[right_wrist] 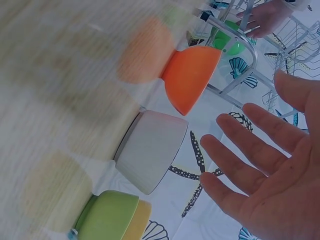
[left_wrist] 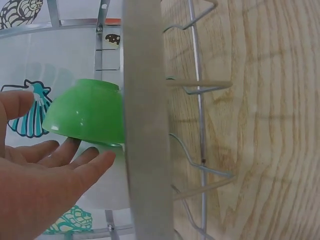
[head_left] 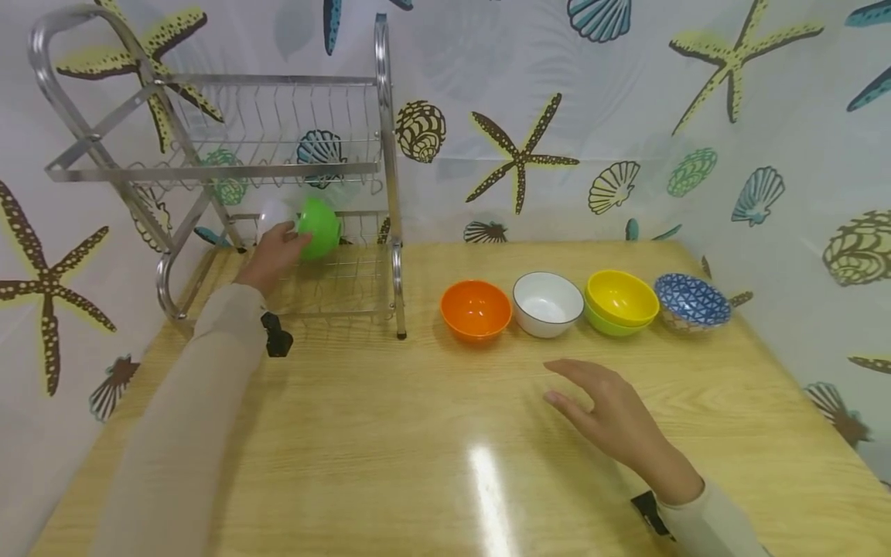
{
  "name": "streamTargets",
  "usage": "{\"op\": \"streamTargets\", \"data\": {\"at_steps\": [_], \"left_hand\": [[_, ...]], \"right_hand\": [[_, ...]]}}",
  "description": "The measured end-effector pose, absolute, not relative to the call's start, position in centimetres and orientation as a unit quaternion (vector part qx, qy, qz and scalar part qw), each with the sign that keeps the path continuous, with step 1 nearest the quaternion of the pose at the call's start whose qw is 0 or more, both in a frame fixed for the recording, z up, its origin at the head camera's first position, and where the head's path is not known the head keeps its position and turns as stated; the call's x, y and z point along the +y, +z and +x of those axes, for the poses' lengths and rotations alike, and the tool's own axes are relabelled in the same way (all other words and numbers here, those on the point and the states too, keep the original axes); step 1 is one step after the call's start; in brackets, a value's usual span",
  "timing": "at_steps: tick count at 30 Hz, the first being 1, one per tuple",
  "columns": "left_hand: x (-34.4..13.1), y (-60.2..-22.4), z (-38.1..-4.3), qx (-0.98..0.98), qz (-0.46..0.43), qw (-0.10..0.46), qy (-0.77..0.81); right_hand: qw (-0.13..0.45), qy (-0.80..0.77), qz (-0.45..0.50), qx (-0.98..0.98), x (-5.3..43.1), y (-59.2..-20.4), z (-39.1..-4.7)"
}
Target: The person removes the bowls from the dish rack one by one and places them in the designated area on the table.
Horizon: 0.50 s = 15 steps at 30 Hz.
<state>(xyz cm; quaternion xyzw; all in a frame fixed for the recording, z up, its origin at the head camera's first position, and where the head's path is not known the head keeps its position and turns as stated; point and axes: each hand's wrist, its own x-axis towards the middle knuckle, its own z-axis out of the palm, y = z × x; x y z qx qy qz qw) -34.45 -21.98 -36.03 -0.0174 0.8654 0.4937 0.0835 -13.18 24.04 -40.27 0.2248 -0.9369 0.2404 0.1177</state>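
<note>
In the head view my left hand (head_left: pixel 274 251) reaches into the lower tier of the metal dish rack (head_left: pixel 237 174), beside a bright green bowl (head_left: pixel 320 229) standing on its side. The left wrist view shows the fingers extended near the rim of that green bowl (left_wrist: pixel 90 112), thumb apart from it; whether a fingertip touches cannot be told. A white bowl (head_left: pixel 273 215) stands left of the green one, partly hidden by the hand. My right hand (head_left: pixel 612 414) hovers over the table with fingers spread, holding nothing, in front of a white bowl with a dark rim (head_left: pixel 548 303).
Along the table (head_left: pixel 390 433), right of the rack, stand an orange bowl (head_left: pixel 476 309), the dark-rimmed white bowl, a yellow bowl (head_left: pixel 622 297) nested in a light green bowl (head_left: pixel 609 326), and a blue patterned bowl (head_left: pixel 692 300). A printed curtain (head_left: pixel 445 201) hangs behind.
</note>
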Motion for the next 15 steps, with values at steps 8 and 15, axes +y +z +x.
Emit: {"op": "streamTargets", "data": {"at_steps": [8,15], "left_hand": [[-21.7,-36.5,-34.3,0.846,-0.001,0.100,0.524],[-21.9,-37.4,-34.7,0.814,-0.001,0.101,0.572]], "right_hand": [[0.118,0.248,0.228,-0.934,24.0,-40.5,-12.8],[0.108,0.254,0.237,-0.931,23.9,-40.6,-12.7]]}}
